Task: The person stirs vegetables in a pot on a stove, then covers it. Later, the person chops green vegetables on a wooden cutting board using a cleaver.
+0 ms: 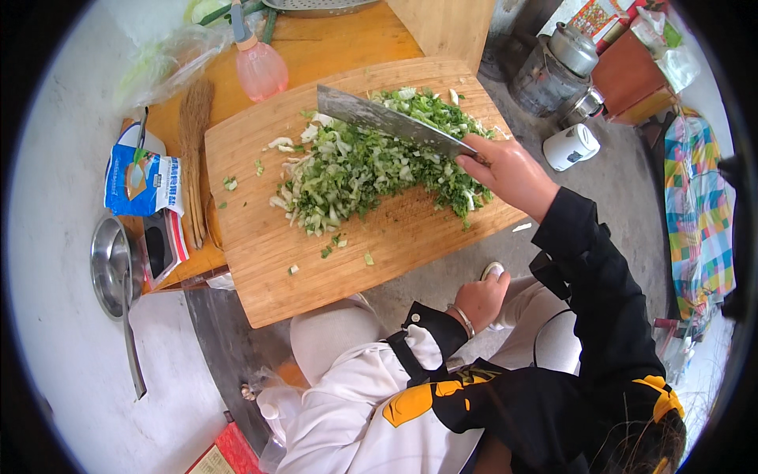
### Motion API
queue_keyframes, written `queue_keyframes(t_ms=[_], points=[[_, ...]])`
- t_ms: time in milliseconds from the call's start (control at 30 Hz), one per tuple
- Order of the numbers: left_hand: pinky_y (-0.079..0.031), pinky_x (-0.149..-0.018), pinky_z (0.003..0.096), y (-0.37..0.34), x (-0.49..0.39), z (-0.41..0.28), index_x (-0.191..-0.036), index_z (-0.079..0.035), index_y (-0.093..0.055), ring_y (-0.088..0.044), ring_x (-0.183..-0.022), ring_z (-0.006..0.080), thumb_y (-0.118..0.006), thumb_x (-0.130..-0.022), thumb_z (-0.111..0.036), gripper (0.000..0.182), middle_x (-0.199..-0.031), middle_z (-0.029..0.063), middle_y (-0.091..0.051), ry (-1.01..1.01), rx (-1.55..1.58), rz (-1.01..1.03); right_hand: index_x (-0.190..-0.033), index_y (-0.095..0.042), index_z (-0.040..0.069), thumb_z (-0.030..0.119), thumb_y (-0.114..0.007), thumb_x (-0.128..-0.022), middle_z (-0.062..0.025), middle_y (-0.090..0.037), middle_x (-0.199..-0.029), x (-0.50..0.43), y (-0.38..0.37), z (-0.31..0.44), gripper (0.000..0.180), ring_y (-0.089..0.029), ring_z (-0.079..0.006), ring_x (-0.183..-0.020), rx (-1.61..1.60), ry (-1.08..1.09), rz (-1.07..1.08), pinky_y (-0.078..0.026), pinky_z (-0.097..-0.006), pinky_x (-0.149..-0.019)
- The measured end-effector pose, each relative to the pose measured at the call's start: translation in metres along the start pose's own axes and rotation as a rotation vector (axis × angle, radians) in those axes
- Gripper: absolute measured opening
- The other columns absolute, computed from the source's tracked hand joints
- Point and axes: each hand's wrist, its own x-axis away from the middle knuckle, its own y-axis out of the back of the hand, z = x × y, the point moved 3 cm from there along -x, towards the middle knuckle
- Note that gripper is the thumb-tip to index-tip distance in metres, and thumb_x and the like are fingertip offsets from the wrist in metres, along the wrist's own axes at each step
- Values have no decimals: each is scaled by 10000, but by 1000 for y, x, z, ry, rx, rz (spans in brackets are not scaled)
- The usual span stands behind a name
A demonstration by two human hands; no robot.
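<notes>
My right hand (506, 169) grips the handle of a cleaver (385, 118), whose broad blade reaches left across chopped leafy greens (361, 166). The greens are heaped on a large wooden cutting board (284, 260), with small bits scattered near its left and front parts. Part of the pile is hidden behind the blade. Below the board's front edge, away from the greens, my left hand (482, 299) hangs near my knees with its fingers curled; a bracelet circles the wrist. Nothing shows in it, but the inside of the hand is hidden.
A pink bottle (262, 71), a straw brush (194, 154) and a blue packet (142, 181) stand or lie beyond and left of the board on the wooden table (349, 35). A metal ladle (127, 332) rests in a steel bowl (106, 266). A kettle (573, 50) and white jug (569, 147) are at right.
</notes>
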Motion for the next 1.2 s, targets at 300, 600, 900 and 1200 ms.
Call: queue_keyframes(t_ms=[300,600,900,1200], points=[[-495,-473,375,-1,-1,5,-1039,-56,-494,-610,-565,286,-453,-818,-97,228,-693,111,-561,41,27,58,-913,-538,2,198,-557,-870,-199,-551,-648,-11,31,28,201,-540,-306,-553,-239,-413,-28,-441,-376,-546],[-493,-465,383,-3,-1,4,-950,-56,-471,-614,-565,292,-461,-813,-103,145,-679,111,-563,39,-11,45,-972,-518,25,236,-529,-890,-155,-529,-592,-5,20,2,226,-528,-287,-502,-235,-307,-4,-432,-360,-495],[-489,-471,397,0,2,1,-910,-69,-467,-608,-570,311,-453,-825,-105,94,-685,124,-573,34,0,57,-902,-505,21,254,-522,-880,-217,-564,-686,-1,20,-8,235,-574,-388,-677,-229,-417,-12,-443,-440,-609],[-494,-481,400,-1,3,1,-894,-71,-464,-610,-585,316,-456,-824,-112,82,-685,126,-571,39,-2,64,-949,-503,-12,202,-529,-896,-71,-467,-541,-6,30,-22,222,-468,-123,-424,-318,-461,-129,-395,-323,-412]])
